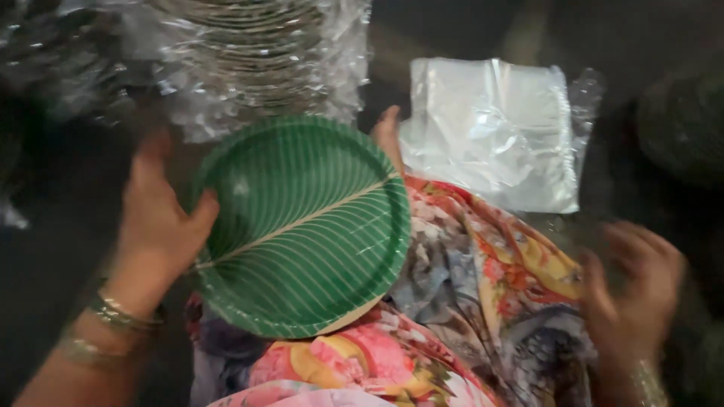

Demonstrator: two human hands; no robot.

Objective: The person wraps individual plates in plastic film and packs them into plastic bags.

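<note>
A floral cloth (483,301), the widest item, drapes over the person's lap and carries the work. Above it, a plastic-wrapped stack of plates (256,53) sits at the top, wrapping presumably keeping the plates together. A flat pile of clear plastic bags (494,128) lies to its right, within reach. The green leaf-patterned plate (302,226) rests tilted on the cloth, steadied at its left rim. The left hand (158,222) grips that rim, thumb over the edge (bangles at the wrist). The right hand (633,283) hovers over the cloth, fingers half-open, empty as far as the blur allows.
</note>
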